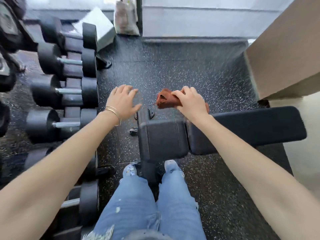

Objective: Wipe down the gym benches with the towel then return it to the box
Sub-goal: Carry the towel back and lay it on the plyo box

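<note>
A black padded gym bench (pixel 251 125) lies across the view, its seat pad (pixel 161 135) just in front of my legs and its long back pad running to the right. My right hand (pixel 190 101) is closed on a bunched rust-red towel (pixel 166 99), held above the far edge of the seat pad. My left hand (pixel 123 99) hovers with fingers spread and nothing in it, just left of the seat pad's far corner. No box that I can tell for the towel shows clearly.
A rack of black dumbbells (pixel 64 90) fills the left side, close to my left arm. A tan wall or cabinet (pixel 285 54) stands at the right. A pale block (pixel 98 26) and a bag (pixel 126 16) sit by the far wall. Speckled black rubber floor (pixel 190 66) lies beyond the bench.
</note>
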